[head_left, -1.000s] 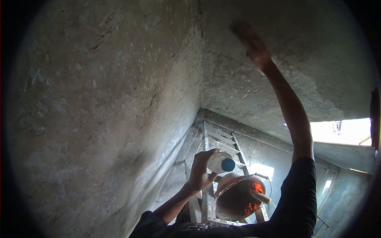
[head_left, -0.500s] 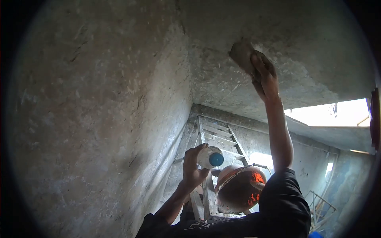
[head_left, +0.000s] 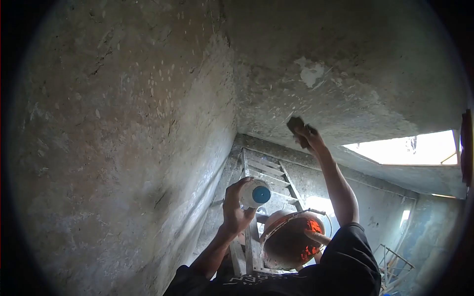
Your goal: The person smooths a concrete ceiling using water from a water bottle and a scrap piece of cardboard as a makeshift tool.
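Note:
My left hand (head_left: 235, 209) is wrapped round a whitish round container (head_left: 249, 193) with blue inside it. Raised in front of the ceiling, my right hand (head_left: 312, 138) grips a dark flat tool (head_left: 297, 129), which is blurred; whether it touches the surface cannot be made out. A pale wet-looking patch (head_left: 312, 73) shows on the ceiling beyond it. Below my hands hangs or stands a bucket (head_left: 286, 241) with orange marks and a wire handle.
A ladder (head_left: 270, 172) stands behind the container and bucket. A rough wall (head_left: 118, 163) rises on the left. On the right are a bright opening (head_left: 410, 149) and a metal frame (head_left: 395, 269) lower down.
My right hand has moved down with the dark tool, away from the ceiling spot it covered, and the pale patch now shows there. My left hand still holds the container, slightly further left.

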A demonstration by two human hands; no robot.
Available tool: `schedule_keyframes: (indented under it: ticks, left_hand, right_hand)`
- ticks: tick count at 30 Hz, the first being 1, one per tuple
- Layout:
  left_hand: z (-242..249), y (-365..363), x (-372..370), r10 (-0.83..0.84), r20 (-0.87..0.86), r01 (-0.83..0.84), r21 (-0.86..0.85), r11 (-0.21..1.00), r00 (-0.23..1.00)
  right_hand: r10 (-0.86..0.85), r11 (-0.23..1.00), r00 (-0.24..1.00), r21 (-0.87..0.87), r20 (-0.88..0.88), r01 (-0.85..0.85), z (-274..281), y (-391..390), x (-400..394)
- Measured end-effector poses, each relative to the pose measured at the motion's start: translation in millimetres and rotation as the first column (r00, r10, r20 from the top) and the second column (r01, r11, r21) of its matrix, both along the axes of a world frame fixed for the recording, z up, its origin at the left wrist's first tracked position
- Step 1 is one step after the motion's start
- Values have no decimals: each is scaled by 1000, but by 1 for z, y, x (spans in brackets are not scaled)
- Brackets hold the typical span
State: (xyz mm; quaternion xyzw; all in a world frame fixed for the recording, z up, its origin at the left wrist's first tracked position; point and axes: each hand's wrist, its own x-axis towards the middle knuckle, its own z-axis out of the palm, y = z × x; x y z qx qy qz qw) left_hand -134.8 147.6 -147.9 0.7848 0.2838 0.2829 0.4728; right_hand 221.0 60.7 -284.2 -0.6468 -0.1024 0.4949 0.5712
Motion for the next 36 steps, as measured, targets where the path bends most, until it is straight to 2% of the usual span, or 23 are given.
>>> schedule_keyframes:
  ticks: [2, 4, 6, 7, 8, 9, 11, 15, 17, 21, 23, 25, 27, 28, 30, 31, 33, 34, 36]
  left_hand:
    - [-1, 0, 2, -1, 9, 1, -1, 1000, 1000]
    - [-3, 1, 1, 4, 24, -3, -29, 1000, 1000]
    - [-4, 1, -2, 8, 35, -5, -61, 998, 999]
    - [-5, 2, -3, 15, 36, -13, -59, 998, 999]
    - [-6, 3, -4, 21, 35, -19, -56, 998, 999]
    - [-6, 4, -5, 21, 33, -20, -55, 998, 999]
    - [-6, 6, -9, 38, -6, -38, -44, 998, 999]
    - [-5, 11, -17, 43, -51, -42, 21, 999, 998]
    - [-4, 11, -18, 49, -52, -50, -37, 998, 997]
    - [-3, 11, -22, 46, -55, -47, -26, 999, 997]
    - [-2, 14, -21, 50, -84, -46, 43, 998, 995]
    - [-1, 14, -19, 49, -72, -47, 41, 998, 996]
    - [0, 12, -20, 47, -62, -45, 34, 998, 997]
    - [-1, 10, -20, 47, -62, -45, 21, 999, 997]
    - [-2, 9, -19, 44, -59, -43, 10, 999, 997]
    - [-3, 9, -18, 42, -59, -42, 12, 999, 997]
    - [-4, 6, -17, 36, -61, -35, 14, 999, 997]
    - [-4, 5, -17, 28, -62, -27, 14, 1000, 998]
    - [-4, 6, -15, 21, -61, -20, 18, 1000, 998]
  right_hand:
    - [-85, 990, 946, 133, 312, 45, 24, 43, -2]
    - [-306, 934, 847, 310, 435, 178, 85, 90, -17]
    - [-233, 957, 561, 85, 794, 278, 142, 127, -23]
    - [-358, 930, 305, 309, 883, 197, 132, 142, -7]
    - [-495, 869, 41, 492, 868, 55, 122, 158, 8]
    - [-495, 868, 43, 493, 868, 56, 126, 171, 16]
    - [-534, 811, -377, 584, 757, 24, 140, 191, 27]
    - [-576, 753, -386, 652, 721, 94, 141, 223, 32]
    - [-601, 709, -461, 702, 652, 67, 139, 237, 30]
    - [-594, 742, -447, 671, 669, 18, 116, 259, 23]
    - [-552, 833, -194, 528, 811, -164, 112, 256, 11]
    - [-582, 812, -189, 553, 791, -186, 125, 250, 0]
    - [-635, 763, -174, 646, 753, 9, 141, 238, -6]
    - [-637, 762, -176, 648, 751, 6, 138, 240, 2]
    - [-682, 684, -288, 726, 672, 76, 131, 246, 21]
    - [-682, 683, -291, 727, 671, 75, 129, 249, 25]
    - [-491, 832, -406, 553, 771, 42, 122, 252, 29]
    - [-493, 830, -407, 556, 769, 44, 115, 253, 29]
    - [-399, 913, -247, 357, 883, -199, 106, 256, 27]
